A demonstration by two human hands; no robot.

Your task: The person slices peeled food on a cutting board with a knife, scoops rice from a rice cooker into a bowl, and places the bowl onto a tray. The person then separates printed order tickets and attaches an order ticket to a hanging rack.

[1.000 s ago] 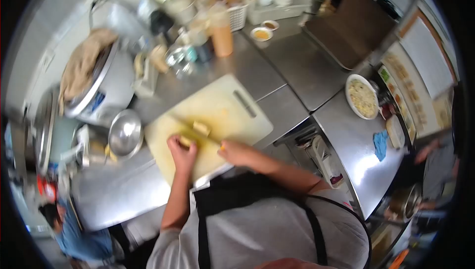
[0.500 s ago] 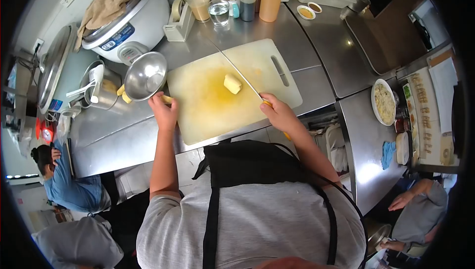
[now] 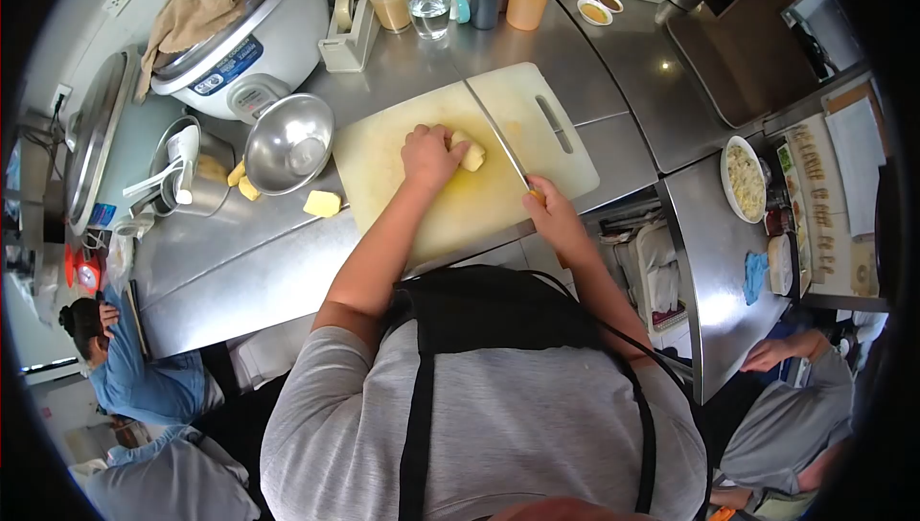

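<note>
On the pale plastic cutting board, the left hand pinned a yellow food chunk, apparently butter. The right hand gripped the long steel knife beside it; a steady downward slice seemed due.

Bright, sharp fisheye view — steel glare, dark vignetted corners.

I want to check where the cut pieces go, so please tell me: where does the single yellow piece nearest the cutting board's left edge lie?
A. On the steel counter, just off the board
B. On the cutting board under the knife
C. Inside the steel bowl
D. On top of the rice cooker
A: the yellow piece lies on the bare steel counter, between the steel bowl and the cutting board.
</note>
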